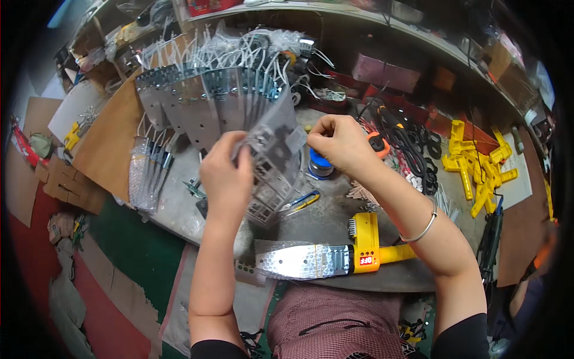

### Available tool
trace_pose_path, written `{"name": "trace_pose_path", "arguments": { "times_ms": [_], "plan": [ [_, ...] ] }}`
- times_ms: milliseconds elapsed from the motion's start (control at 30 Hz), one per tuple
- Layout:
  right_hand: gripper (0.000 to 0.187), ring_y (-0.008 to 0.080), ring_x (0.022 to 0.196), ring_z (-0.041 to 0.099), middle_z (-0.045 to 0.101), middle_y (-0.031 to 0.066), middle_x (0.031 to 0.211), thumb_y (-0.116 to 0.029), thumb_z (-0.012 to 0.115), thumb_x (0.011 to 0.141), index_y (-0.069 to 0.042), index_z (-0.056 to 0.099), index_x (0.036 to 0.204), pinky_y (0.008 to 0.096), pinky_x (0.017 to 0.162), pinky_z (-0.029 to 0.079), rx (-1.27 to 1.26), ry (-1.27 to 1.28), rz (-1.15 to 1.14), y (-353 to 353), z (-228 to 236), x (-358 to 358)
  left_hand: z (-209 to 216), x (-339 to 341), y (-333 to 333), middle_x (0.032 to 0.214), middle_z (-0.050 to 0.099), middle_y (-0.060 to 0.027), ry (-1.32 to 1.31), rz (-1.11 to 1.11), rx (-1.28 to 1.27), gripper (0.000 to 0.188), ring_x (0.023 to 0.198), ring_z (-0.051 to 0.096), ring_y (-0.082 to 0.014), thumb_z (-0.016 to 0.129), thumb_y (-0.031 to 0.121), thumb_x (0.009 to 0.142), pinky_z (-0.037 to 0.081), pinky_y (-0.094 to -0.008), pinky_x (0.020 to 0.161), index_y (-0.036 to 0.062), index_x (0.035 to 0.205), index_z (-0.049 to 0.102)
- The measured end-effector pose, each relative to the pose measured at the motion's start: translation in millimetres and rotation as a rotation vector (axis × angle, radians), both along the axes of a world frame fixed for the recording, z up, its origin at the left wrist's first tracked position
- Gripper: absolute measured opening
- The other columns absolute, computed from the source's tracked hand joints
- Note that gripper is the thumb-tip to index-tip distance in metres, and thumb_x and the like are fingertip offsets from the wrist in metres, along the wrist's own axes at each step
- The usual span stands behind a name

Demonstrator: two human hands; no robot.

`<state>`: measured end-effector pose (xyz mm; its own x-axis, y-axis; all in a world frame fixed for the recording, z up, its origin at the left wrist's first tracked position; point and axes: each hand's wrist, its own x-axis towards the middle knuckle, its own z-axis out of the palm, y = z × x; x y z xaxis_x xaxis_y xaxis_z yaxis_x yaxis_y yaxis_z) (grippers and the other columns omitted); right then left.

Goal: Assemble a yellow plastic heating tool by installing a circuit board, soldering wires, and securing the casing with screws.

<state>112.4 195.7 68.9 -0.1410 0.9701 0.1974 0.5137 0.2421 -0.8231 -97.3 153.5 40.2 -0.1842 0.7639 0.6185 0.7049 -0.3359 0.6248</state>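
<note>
While the left hand (pixel 227 173) grips a grey sheet (pixel 269 158), held tilted above the tabletop (pixel 177 203), the right hand (pixel 341 142) is closed beside it, on what I cannot tell. A blue spool (pixel 320 166) stands near the right hand.

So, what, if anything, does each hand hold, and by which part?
The left hand holds a grey printed sheet by its left edge; for the right hand, it cannot be told.

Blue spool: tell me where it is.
In the head view, the blue spool is on the table just right of centre, below the right hand and beyond the yellow-and-blue tool.
</note>
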Motion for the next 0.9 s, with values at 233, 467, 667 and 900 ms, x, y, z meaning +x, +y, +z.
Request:
{"name": "trace_pose_path", "arguments": {
  "times_ms": [233,467,667,900],
  "plan": [
    [0.013,0.0053,0.053,0.051,0.056,-0.0004,0.064,-0.016,0.064,0.084,-0.004,0.063,0.078,0.0207,0.045,0.037,-0.505,0.402,0.08,-50,19,34,8,11,-36,0.115,0.061,-0.0128,0.481,0.294,0.367,0.043,0.109,0.056,-0.0348,0.076,0.006,0.074,0.044,-0.0447,0.093,0.0069,0.113,0.061],
    [0.022,0.0041,0.054,0.05,0.057,-0.0008,0.068,-0.026,0.066,0.087,-0.006,0.061,0.082,0.0184,0.047,0.038,-0.787,0.559,0.177,-116,26,54,-4,53,-75,0.103,0.058,-0.0094,-0.073,-0.595,0.172,0.019,0.104,0.055,-0.0282,0.069,0.0,0.071,0.043,-0.0384,0.093,0.0038,0.088,0.06],
    [0.019,0.0057,0.073,0.055,0.062,0.0015,0.077,-0.017,0.071,0.088,0.001,0.065,0.091,0.0216,0.064,0.046,-0.461,0.293,0.119,-165,6,77,-21,90,-107,0.104,0.058,-0.0093,-0.851,-0.882,-0.419,0.011,0.102,0.053,-0.0175,0.067,0.004,0.083,0.039,-0.0328,0.095,-0.0009,0.089,0.059],
    [0.019,0.0056,0.061,0.051,0.059,0.0014,0.071,-0.017,0.059,0.096,0.001,0.059,0.089,0.0225,0.052,0.042,-0.589,0.27,-0.184,-197,-14,96,-37,99,-124,0.11,0.061,-0.01,-0.61,-0.685,-0.333,0.026,0.098,0.056,-0.0178,0.067,0.008,0.083,0.045,-0.0322,0.088,0.0,0.107,0.06]
  ]
}}
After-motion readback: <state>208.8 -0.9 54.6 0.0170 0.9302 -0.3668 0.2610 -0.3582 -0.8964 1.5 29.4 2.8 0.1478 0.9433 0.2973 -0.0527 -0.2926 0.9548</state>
